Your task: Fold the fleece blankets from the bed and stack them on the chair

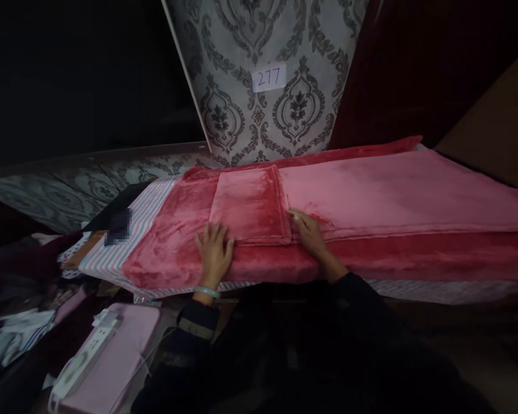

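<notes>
A red-and-pink plush piece [251,204], folded into a neat rectangle, lies on a larger red plush blanket [164,247]. My left hand [214,253] rests flat with fingers spread, its fingertips at the near left corner of the folded piece. At the right edge of that piece is my right hand [309,231], fingers stretched towards the left and touching the edge or the fabric just beside it. A long pink layer of plush fabric [392,190] stretches away to the right from the folded piece. Some fingers of the right hand are partly hidden.
A striped sheet [112,247] shows under the blanket at the left. Below stand a pink case [125,328] and a white power strip [86,356] with a cable. Piled clothes [21,333] lie far left. A dark screen [86,75] and patterned wall [259,121] rise behind.
</notes>
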Demonstrator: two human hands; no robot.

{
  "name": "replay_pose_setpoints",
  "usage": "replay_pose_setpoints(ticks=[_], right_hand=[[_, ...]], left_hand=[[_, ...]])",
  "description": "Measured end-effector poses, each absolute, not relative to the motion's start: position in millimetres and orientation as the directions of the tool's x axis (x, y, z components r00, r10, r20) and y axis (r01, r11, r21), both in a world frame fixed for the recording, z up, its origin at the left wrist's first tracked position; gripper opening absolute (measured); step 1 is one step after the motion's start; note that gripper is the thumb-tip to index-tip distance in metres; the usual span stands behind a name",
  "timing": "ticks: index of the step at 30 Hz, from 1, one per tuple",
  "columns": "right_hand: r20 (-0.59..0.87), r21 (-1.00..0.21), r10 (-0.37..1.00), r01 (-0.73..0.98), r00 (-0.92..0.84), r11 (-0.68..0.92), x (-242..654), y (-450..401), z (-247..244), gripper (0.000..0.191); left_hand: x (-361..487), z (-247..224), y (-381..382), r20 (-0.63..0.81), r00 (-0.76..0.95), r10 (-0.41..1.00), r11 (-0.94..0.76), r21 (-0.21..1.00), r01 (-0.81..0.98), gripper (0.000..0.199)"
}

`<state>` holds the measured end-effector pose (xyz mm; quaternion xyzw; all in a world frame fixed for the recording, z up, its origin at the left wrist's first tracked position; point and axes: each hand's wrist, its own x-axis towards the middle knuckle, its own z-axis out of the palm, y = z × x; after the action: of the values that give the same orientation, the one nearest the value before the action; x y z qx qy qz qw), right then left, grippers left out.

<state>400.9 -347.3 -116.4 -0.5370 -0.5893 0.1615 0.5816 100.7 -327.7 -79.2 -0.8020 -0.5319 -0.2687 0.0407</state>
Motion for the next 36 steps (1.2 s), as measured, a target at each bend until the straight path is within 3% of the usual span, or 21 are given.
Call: replay_pose_setpoints(ticks=[5,11,15,22,25,31,36], right_hand=[[0.487,-0.843,0.820,0.407,0.301,0.351,398,-352,-110,0.060],[0.511,-0.817,0.805,0.464,0.303,0.344,395,-354,-107,0.053],[0.546,-0.790,0.779,0.498,0.308,0.357,394,-357,-105,0.038],[0.570,-0.765,0.794,0.490,0.211,0.419,393,-363,-98,0.009],[0.595,-0.721,0.799,0.496,0.085,0.484,395,-364,-98,0.019],[0.533,-0.591,0.829,0.627,-0.168,0.508,398,-371,-101,0.046],[0.539,-0.571,0.833,0.674,-0.123,0.469,394,-376,-104,0.040]], left_hand=[[160,-68,-329,0.521,0.549,0.654,-0.731,0.246,0.637,0.038],[192,-65,-320,0.438,0.666,0.604,-0.792,0.238,0.562,0.031],[191,-75,-318,0.481,0.625,0.615,-0.785,0.299,0.542,0.023],[197,-89,-309,0.561,0.374,0.739,-0.670,0.552,0.495,0.023],[201,-92,-310,0.572,0.280,0.771,-0.629,0.616,0.474,0.024],[201,-92,-316,0.617,0.300,0.728,-0.672,0.556,0.488,0.025],[200,-89,-320,0.641,0.340,0.688,-0.704,0.478,0.525,0.026]])
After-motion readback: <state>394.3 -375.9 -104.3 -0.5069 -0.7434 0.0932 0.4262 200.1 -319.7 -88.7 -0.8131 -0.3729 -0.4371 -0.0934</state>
